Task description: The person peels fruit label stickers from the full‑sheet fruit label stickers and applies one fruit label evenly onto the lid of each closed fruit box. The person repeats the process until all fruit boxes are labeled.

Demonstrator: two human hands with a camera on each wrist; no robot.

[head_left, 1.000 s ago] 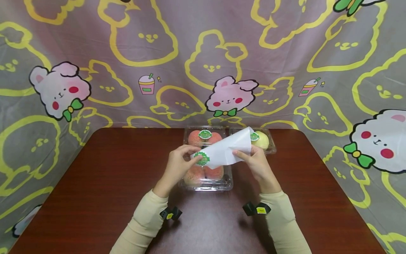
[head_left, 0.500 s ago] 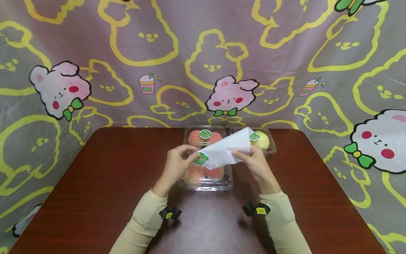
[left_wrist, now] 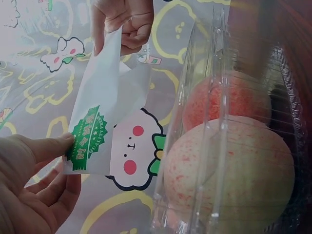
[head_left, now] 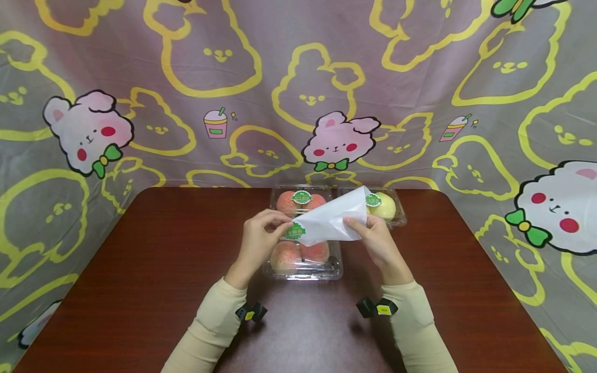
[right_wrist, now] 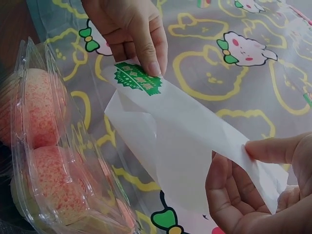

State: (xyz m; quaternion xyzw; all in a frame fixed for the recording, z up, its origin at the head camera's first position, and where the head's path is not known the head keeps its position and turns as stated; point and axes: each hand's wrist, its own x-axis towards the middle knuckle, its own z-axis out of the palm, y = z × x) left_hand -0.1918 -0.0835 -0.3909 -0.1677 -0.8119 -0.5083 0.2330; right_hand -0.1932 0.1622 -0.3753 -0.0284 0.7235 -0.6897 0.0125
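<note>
Both hands hold a folded white sheet of label paper [head_left: 336,217] in the air above the fruit boxes. At its left end is a green-printed sticker [left_wrist: 87,139] with a jagged rim. My left hand [head_left: 260,238] pinches that end, its thumb at the sticker's edge. My right hand [head_left: 381,243] grips the other end between thumb and fingers. Below the paper stands a clear plastic clamshell [head_left: 303,272] with pink peaches [head_left: 286,256] inside; no sticker shows on the visible part of its lid.
Behind it is another peach clamshell [head_left: 278,191] bearing a round green sticker [head_left: 301,197]. To the right, a box with yellow fruit [head_left: 384,206] has a green sticker [head_left: 373,200] too. A cartoon-patterned curtain [head_left: 261,52] borders the brown table [head_left: 163,259].
My left hand has shifted slightly left and up, its thumb sliding from over the sticker to its edge. The paper has tilted a little; my right hand has barely moved. The boxes stay put.
</note>
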